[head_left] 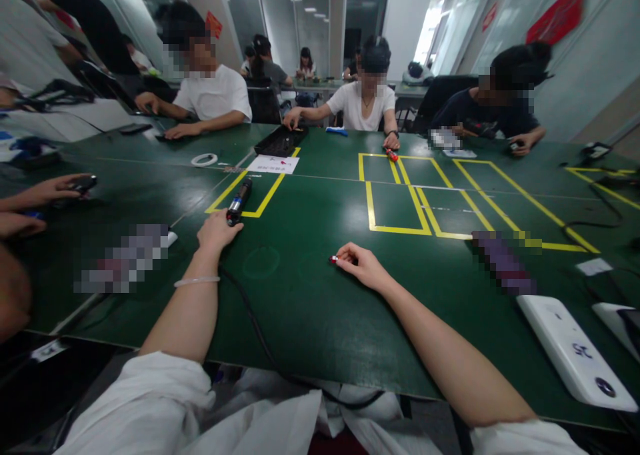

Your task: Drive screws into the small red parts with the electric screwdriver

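Green bench (310,321), worked from its near edge. Left hand (216,231) out left of the bench's middle, fingers and thumb apparently closed about the near end of a dark cylinder (240,200), which lies slantwise over the left yellow tape outline (271,196). Right hand (365,267) closer to the near edge, thumb and fingertips together on a small red-and-white piece (333,259), too small to identify. Main worry is that piece: only fingertips have it, so a slack pinch could drop it, and a bounce toward the near edge might lose it over the side. Cylinder looks round; a loosened left grip could let it roll sideways. Black cable (254,323) runs from beside the left wrist to the near edge; the forearm could snag it if pulled back. White case (575,351) toward the near right corner, beside the right forearm: a wide elbow swing might shove it. At the far edge, a co-worker's hand (392,140) is at another red item (391,155); mix-up possible if both ended up together.
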`<state>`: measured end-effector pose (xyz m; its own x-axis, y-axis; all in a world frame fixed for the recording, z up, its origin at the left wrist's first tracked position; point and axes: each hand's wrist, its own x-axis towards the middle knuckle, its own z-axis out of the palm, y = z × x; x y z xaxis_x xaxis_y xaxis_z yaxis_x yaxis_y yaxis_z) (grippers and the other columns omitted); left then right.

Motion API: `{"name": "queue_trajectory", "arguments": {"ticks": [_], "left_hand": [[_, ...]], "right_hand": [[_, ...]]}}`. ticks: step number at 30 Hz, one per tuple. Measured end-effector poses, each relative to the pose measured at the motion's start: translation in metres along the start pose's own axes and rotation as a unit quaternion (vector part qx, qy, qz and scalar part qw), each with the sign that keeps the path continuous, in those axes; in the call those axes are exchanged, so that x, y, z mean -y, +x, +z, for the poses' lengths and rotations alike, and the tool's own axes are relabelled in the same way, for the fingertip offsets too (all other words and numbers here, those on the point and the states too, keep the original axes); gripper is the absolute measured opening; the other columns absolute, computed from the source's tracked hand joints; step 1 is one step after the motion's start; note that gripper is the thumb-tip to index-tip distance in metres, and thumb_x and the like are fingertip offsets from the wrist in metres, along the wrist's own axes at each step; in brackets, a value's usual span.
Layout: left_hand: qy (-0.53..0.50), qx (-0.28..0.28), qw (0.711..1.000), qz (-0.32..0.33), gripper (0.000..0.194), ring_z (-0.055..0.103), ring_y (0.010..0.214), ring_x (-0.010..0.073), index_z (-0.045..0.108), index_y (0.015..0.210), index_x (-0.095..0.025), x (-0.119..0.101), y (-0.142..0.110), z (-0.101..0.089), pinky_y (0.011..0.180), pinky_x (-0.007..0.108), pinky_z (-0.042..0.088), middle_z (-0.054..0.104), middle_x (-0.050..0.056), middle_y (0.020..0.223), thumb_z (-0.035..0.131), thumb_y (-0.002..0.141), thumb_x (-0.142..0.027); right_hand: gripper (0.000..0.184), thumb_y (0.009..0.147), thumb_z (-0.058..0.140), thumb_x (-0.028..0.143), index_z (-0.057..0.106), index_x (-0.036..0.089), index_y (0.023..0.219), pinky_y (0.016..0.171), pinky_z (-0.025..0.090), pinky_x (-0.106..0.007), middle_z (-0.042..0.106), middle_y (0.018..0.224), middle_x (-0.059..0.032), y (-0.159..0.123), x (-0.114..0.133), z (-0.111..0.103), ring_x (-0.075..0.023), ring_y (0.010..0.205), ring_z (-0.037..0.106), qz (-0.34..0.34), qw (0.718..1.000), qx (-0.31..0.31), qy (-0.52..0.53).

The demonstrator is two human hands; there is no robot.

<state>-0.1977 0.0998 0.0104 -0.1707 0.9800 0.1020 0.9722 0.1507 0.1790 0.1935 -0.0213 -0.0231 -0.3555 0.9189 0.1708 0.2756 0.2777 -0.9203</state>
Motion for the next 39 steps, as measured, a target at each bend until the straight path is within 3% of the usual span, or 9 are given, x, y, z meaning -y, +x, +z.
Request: {"name": "queue_trajectory", "arguments": {"ticks": [5,10,19,24,32,39], "left_hand": [[0.017,-0.007,1.0,0.02,0.056,0.057,0.103,0.0322,0.053,0.121,-0.012,-0.014,-0.003,0.003,0.077,0.041,0.047,0.056,0.019,0.121,0.06,0.08,-0.049],[0.035,-0.022,0.998,0.049,0.055,0.058,0.102,0.032,0.055,0.12,-0.016,-0.042,-0.021,0.011,0.078,0.041,0.05,0.057,0.017,0.118,0.059,0.077,-0.051],[0.003,-0.014,0.975,0.223,0.06,0.054,0.108,0.0304,0.047,0.131,-0.02,-0.114,-0.076,0.017,0.08,0.038,0.05,0.053,0.013,0.126,0.057,0.078,-0.046],[-0.044,0.005,0.951,0.307,0.061,0.053,0.109,0.0292,0.044,0.134,-0.02,-0.142,-0.105,0.019,0.084,0.037,0.049,0.052,0.012,0.126,0.059,0.078,-0.04],[-0.107,0.042,0.923,0.366,0.067,0.052,0.113,0.0293,0.04,0.138,-0.023,-0.159,-0.132,0.022,0.09,0.039,0.048,0.05,0.011,0.128,0.061,0.077,-0.038],[-0.113,0.051,0.914,0.386,0.065,0.051,0.115,0.0281,0.04,0.138,-0.022,-0.165,-0.141,0.021,0.093,0.038,0.048,0.05,0.011,0.13,0.059,0.078,-0.037]], "right_hand": [[0.025,0.084,0.061,0.039,0.059,0.016,0.094,0.064,0.043,-0.024,0.058,0.076,0.0,0.0,0.0,0.0,-0.0112,0.067,0.051,-0.003,1.0,0.001,-0.002],[0.024,0.085,0.06,0.039,0.059,0.016,0.094,0.063,0.043,-0.024,0.06,0.078,-0.0009,-0.001,0.004,0.0,-0.011,0.066,0.051,-0.007,1.0,-0.003,-0.006],[0.023,0.084,0.062,0.039,0.059,0.018,0.093,0.06,0.04,-0.024,0.056,0.072,0.0009,0.001,-0.001,0.001,-0.0117,0.063,0.049,-0.011,0.999,-0.03,-0.032],[0.024,0.084,0.061,0.04,0.059,0.018,0.093,0.059,0.04,-0.025,0.055,0.071,0.0012,0.002,-0.004,0.001,-0.0118,0.062,0.049,-0.012,0.998,-0.055,-0.032],[0.018,0.085,0.061,0.035,0.056,0.018,0.092,0.062,0.042,-0.025,0.057,0.074,0.001,0.002,-0.005,0.001,-0.0126,0.064,0.051,-0.033,0.996,-0.066,-0.039],[0.011,0.082,0.064,0.025,0.057,0.019,0.087,0.068,0.044,-0.026,0.057,0.083,-0.0014,0.003,-0.006,0.003,-0.014,0.072,0.054,-0.08,0.986,-0.059,-0.137]]}}
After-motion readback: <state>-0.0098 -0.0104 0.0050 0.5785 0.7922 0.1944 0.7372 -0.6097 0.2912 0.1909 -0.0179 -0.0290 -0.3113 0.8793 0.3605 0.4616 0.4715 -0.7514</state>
